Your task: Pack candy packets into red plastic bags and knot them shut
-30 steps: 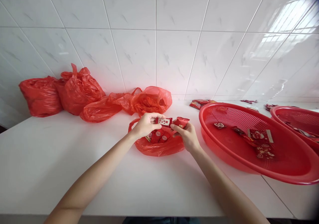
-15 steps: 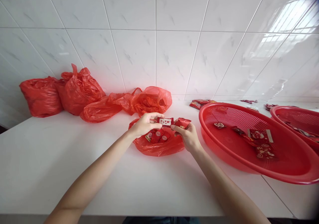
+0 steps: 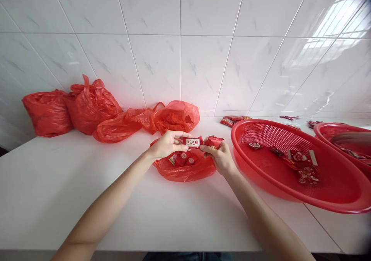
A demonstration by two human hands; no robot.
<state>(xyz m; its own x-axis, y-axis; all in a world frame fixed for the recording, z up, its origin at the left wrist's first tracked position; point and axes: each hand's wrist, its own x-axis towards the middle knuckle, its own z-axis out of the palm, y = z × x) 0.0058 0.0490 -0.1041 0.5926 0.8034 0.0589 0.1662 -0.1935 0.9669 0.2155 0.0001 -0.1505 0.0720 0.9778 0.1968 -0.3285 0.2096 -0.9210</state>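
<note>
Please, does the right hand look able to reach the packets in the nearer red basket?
Likely yes: the basket is open-topped and close to the right hand, and nothing blocks the packets, though this hand holds a red packet.

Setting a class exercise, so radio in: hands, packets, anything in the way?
Left hand gripping white-labelled red packet. Right hand gripping glossy red packet. Both above open red plastic bag; no obstruction visible.

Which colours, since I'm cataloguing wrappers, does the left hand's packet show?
The packet is red with a whitish printed panel; see the head view.
</note>
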